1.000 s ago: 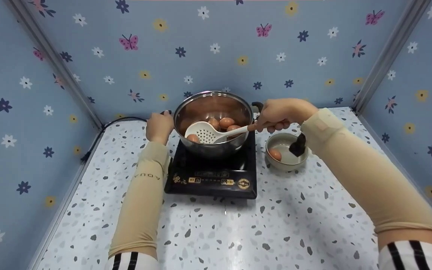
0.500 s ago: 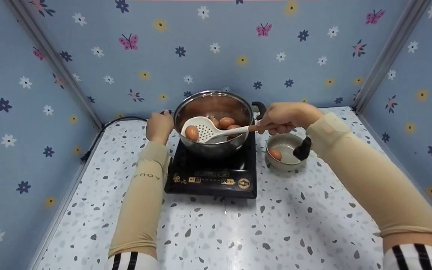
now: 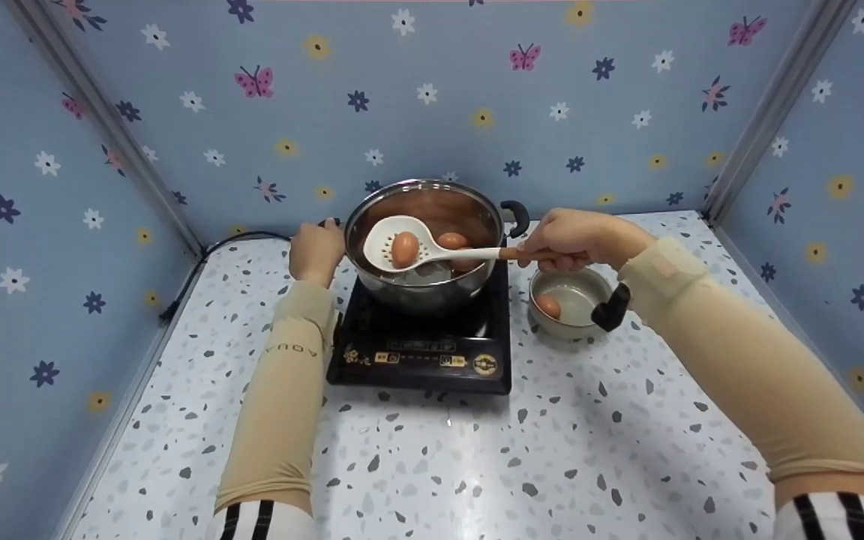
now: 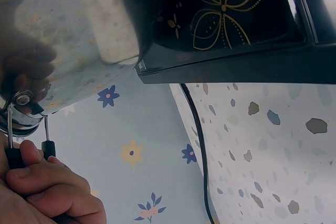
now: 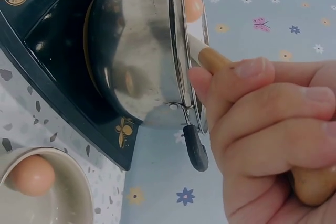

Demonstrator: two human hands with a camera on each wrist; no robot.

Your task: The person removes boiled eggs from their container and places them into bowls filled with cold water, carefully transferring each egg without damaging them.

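Observation:
In the head view my right hand (image 3: 571, 238) grips the wooden handle of a white slotted spoon (image 3: 383, 238). One brown egg (image 3: 405, 249) lies in the spoon's bowl, raised over the steel pot (image 3: 424, 300). More eggs (image 3: 453, 241) sit inside the pot, partly hidden behind the spoon's shaft. My left hand (image 3: 316, 251) holds the pot's left side handle; in the left wrist view its fingers (image 4: 58, 192) curl round the black grip. The right wrist view shows the fingers (image 5: 278, 124) wrapped round the spoon handle, its wooden end poking out below.
The pot stands on a black induction cooker (image 3: 417, 364). To its right is a small bowl-like pot (image 3: 571, 330) with a black handle (image 3: 612, 307) and one egg (image 3: 548, 306) inside. A black cord (image 3: 241, 237) runs along the left. Patterned walls enclose the speckled table (image 3: 432, 465).
The slotted spoon has scooped up one egg and risen toward the pot's rim. The egg has rolled from the spoon's left edge to its middle. My left hand stays on the pot handle.

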